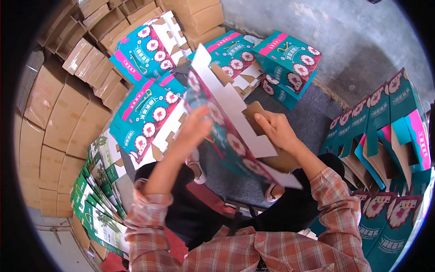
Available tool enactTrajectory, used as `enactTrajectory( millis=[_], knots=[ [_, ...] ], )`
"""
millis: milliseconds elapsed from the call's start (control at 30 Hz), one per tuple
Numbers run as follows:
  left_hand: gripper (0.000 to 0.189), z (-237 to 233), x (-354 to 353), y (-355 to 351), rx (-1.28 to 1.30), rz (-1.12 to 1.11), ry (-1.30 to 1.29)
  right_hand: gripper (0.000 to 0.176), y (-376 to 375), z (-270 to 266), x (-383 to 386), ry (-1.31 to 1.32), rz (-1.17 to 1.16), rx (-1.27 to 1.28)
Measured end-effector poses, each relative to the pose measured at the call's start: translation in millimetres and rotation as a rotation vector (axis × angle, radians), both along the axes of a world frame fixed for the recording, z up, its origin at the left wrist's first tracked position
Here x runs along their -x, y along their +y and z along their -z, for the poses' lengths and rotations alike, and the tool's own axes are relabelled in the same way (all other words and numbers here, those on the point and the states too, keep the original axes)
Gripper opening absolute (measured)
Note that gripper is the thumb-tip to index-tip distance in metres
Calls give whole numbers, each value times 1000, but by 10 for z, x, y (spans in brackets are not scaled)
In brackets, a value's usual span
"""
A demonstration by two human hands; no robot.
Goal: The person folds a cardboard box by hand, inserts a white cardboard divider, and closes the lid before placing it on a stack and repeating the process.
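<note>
A teal carton (226, 131) printed with pink and white round pictures is tilted in front of me, partly unfolded, its white flaps showing along one edge. My right hand (276, 130) grips a brown cardboard flap of it, thumb on top. My left hand (197, 124) is at the carton's printed face, smeared by motion, so its fingers cannot be made out. Beyond the carton, flat teal cartons (147, 118) lie stacked at the left, and another pile (231, 56) lies farther back.
Brown boxes (63, 113) are stacked high along the left. Green and white flat cartons (102, 213) fan out at lower left. An upright teal carton (287, 59) stands near the grey wall (312, 27). Rows of formed teal cartons (380, 113) fill the right side.
</note>
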State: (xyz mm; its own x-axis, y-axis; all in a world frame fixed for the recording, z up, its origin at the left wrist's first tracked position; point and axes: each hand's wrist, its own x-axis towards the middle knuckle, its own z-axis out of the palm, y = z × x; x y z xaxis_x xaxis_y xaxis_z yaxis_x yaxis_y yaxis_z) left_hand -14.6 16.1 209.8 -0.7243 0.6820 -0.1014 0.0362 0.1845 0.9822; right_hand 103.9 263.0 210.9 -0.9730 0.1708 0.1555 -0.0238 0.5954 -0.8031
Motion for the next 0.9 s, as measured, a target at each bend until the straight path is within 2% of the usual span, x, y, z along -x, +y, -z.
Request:
enactTrajectory(
  millis=[33,67,100,167,233,300,367,400,467,567,633,700,733,833,867,900],
  knots=[
    [84,19,-213,176,-91,5,-6,43,3,45,11,2,6,1],
    [90,206,-235,274,-75,21,51,44,-6,146,26,-39,66,111],
    [90,268,-299,376,-76,21,46,45,-18,239,38,-81,123,218],
    [90,361,-396,556,51,-78,138,46,-48,361,68,-84,125,170],
    [87,680,-316,645,61,-120,232,46,-108,398,89,-88,120,128],
    [85,724,-265,684,76,-156,330,46,-178,391,107,-90,101,127],
    [69,584,-232,697,-30,-148,21,46,-235,416,132,-80,93,124],
    [69,602,-183,694,-30,-150,19,46,-258,430,143,-71,88,118],
    [59,650,-110,684,84,-204,323,46,-251,440,188,-90,104,65],
    [56,624,-24,607,7,-138,284,45,-173,461,252,-93,146,6],
    [63,626,-19,564,75,-164,336,44,-30,491,328,-70,181,-3],
    [70,727,3,460,281,-133,532,43,153,568,388,31,260,-165],
    [79,575,-30,407,394,-46,481,42,221,496,404,-24,302,-167],
    [82,366,-230,246,308,15,612,41,510,478,494,-70,393,-178],
    [85,291,-270,227,325,66,531,40,533,438,486,-47,376,-73],
    [85,298,-282,229,326,70,534,40,544,404,474,-45,380,-71]
  ],
)
